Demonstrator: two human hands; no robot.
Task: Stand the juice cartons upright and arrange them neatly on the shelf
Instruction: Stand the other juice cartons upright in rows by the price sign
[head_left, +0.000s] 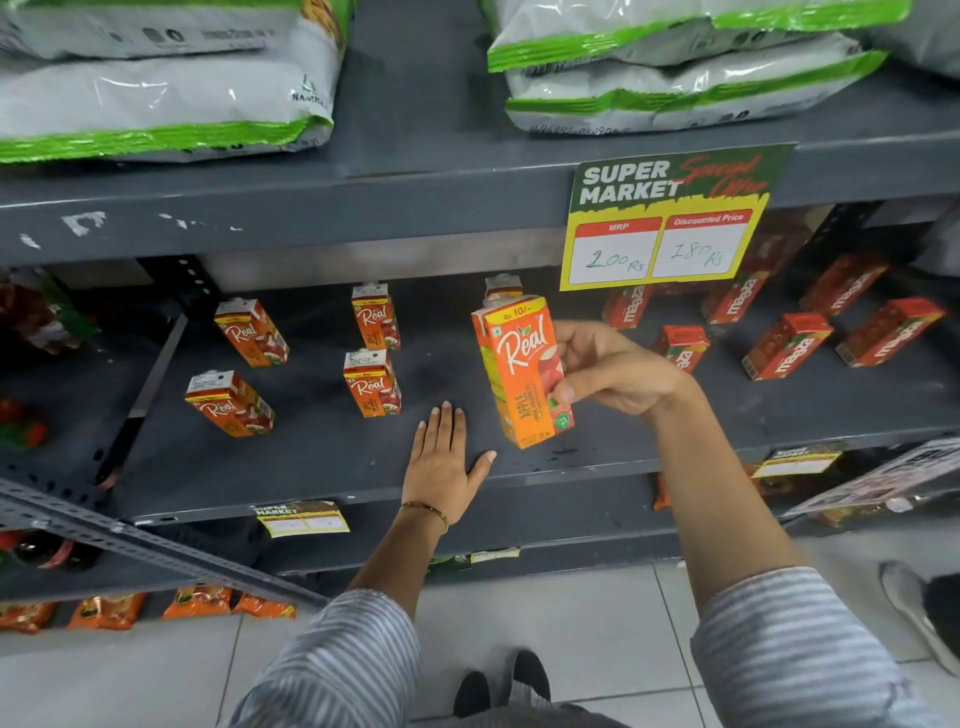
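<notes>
My right hand (608, 371) grips an orange Real apple juice carton (522, 369) by its right side, upright and slightly tilted, just above the front of the grey shelf (322, 457). My left hand (444, 460) lies flat on the shelf, fingers spread, left of that carton. Several more Real cartons stand on the shelf: two at the left (252, 332) (228, 402), two in the middle (375, 316) (372, 383), and one behind the held carton (503, 286), mostly hidden. Red Maaza cartons (787, 345) are scattered at the right.
A yellow and green price sign (670, 218) hangs from the upper shelf edge above the held carton. White and green bags (166, 78) lie on the upper shelf. A slanted metal brace (140, 395) crosses the shelf's left side. Another person's shoe (914, 613) is at the right on the floor.
</notes>
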